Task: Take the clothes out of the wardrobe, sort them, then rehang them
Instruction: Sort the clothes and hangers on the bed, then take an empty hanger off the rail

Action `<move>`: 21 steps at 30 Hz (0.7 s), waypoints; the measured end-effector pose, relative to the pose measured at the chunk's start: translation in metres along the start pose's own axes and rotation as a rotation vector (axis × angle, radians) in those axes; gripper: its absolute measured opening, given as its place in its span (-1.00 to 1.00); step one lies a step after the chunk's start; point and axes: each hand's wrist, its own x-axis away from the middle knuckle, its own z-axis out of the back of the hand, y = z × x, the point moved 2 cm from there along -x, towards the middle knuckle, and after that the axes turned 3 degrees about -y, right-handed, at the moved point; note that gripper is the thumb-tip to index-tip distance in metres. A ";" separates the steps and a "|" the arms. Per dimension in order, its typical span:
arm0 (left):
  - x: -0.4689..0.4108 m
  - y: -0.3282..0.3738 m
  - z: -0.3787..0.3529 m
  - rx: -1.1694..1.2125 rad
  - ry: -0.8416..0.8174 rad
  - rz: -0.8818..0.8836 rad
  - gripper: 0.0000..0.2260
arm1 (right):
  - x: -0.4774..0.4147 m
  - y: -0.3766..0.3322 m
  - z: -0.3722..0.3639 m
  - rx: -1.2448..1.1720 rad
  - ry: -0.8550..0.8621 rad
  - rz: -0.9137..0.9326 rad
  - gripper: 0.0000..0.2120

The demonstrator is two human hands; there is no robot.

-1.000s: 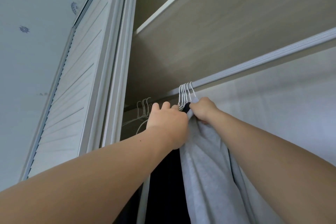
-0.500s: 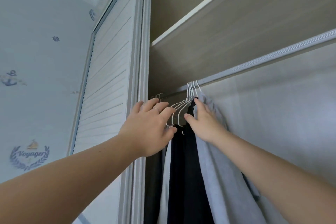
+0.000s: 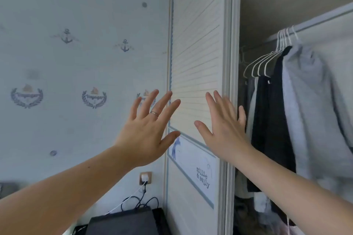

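Observation:
Inside the open wardrobe on the right, several white wire hangers point(image 3: 267, 61) hang bunched on the rail point(image 3: 315, 19). A black garment point(image 3: 271, 120) and a light grey garment point(image 3: 315, 112) hang from them side by side. My left hand point(image 3: 147, 129) is raised with fingers spread, in front of the wall and the edge of the louvred wardrobe door point(image 3: 196, 59). My right hand point(image 3: 223, 128) is raised flat in front of the door's right frame, just left of the clothes. Both hands hold nothing.
A wallpapered wall point(image 3: 76, 63) with anchor prints fills the left. A wall socket point(image 3: 145, 177) with a plug and cables sits low by the door. A dark box point(image 3: 124, 223) stands below it. More clothes lie piled in the wardrobe bottom point(image 3: 267, 213).
Both hands have let go of the hangers and dropped away to the left, fingers now spread. The view has swung left and down, showing the wall and door.

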 end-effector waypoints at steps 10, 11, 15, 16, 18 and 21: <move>0.294 -0.086 0.039 -0.090 -0.258 0.451 -0.37 | 0.146 -0.203 -0.113 -0.321 -0.384 0.267 -0.31; 0.325 -0.092 0.044 -0.089 -0.281 0.518 -0.37 | 0.161 -0.224 -0.125 -0.324 -0.416 0.306 -0.31; 0.441 -0.102 0.060 -0.098 -0.361 0.782 -0.35 | 0.221 -0.306 -0.168 -0.368 -0.552 0.447 -0.31; 0.468 -0.102 0.063 -0.110 -0.379 0.842 -0.37 | 0.234 -0.327 -0.177 -0.391 -0.580 0.475 -0.31; 0.521 -0.102 0.068 -0.137 -0.425 0.962 -0.37 | 0.259 -0.369 -0.195 -0.439 -0.636 0.534 -0.30; 0.593 -0.104 0.075 -0.176 -0.489 1.139 -0.35 | 0.290 -0.432 -0.218 -0.499 -0.707 0.640 -0.29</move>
